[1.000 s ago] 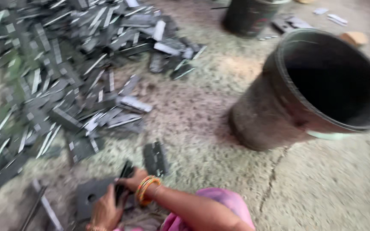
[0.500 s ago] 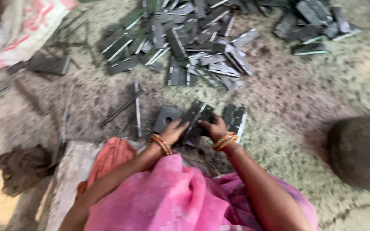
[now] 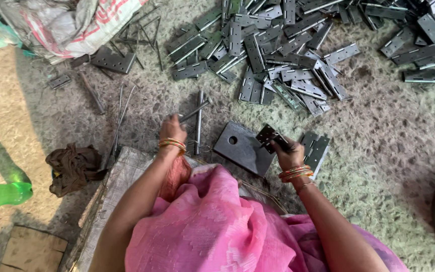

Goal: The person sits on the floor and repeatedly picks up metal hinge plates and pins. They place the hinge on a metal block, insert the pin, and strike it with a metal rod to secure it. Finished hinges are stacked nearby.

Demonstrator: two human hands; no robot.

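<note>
on the rough grey-green floor (image 3: 378, 166), at its near middle, a flat dark steel block with one round hole (image 3: 242, 147) is seen lying tilted, just ahead of the pink cloth (image 3: 212, 226) over the lap. the right hand (image 3: 287, 151) is held at the block's right edge, fingers closed in a pinch on a small dark metal hinge (image 3: 269, 136), which is kept over that edge; whether the hinge touches the block cannot be told. the left hand (image 3: 172, 128) is seen to the block's left, fingers curled round a thin grey metal rod (image 3: 193, 112) that slants up to the right. a second straight steel pin (image 3: 199, 121) is noted lying on the floor just beside that hand. orange and gold bangles are worn on both wrists. a short stack of folded hinges (image 3: 316, 149) is observed just right of the right hand. a large loose heap of grey metal hinges (image 3: 288, 50) is spread along the far edge of the floor, well apart from the hands. a worn wooden plank (image 3: 112, 186) is seen under the left forearm, a brown rag (image 3: 74, 166) beside it, and a white printed sack (image 3: 66, 22) at the far left corner.
</note>
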